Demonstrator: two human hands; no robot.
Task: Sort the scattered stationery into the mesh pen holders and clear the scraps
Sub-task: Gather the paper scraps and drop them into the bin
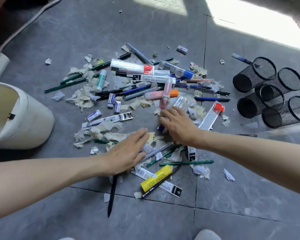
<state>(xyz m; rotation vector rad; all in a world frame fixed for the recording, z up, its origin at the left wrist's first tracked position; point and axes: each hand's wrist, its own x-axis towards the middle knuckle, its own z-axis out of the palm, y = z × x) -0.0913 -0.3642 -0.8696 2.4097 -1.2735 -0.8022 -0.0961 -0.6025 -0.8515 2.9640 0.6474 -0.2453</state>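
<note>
A pile of stationery covers the grey floor: green pencils (68, 82), pens, boxed rulers (132, 67), erasers (111, 100), a yellow glue stick (156, 178) and many torn paper scraps (83, 98). Several black mesh pen holders (270, 91) lie on their sides at the right. My left hand (128, 152) lies flat, fingers straight, on scraps and a grey pen at the pile's near side. My right hand (177, 124) reaches into the middle of the pile with spread fingers, touching a pink tube (166, 94); whether it grips anything I cannot tell.
A white bin (24, 118) lies tipped on the floor at the left, its mouth facing left. A black pen (113, 196) lies apart at the near side. Bright sunlight patches mark the floor at the top right. A white cable (33, 18) runs along the top left.
</note>
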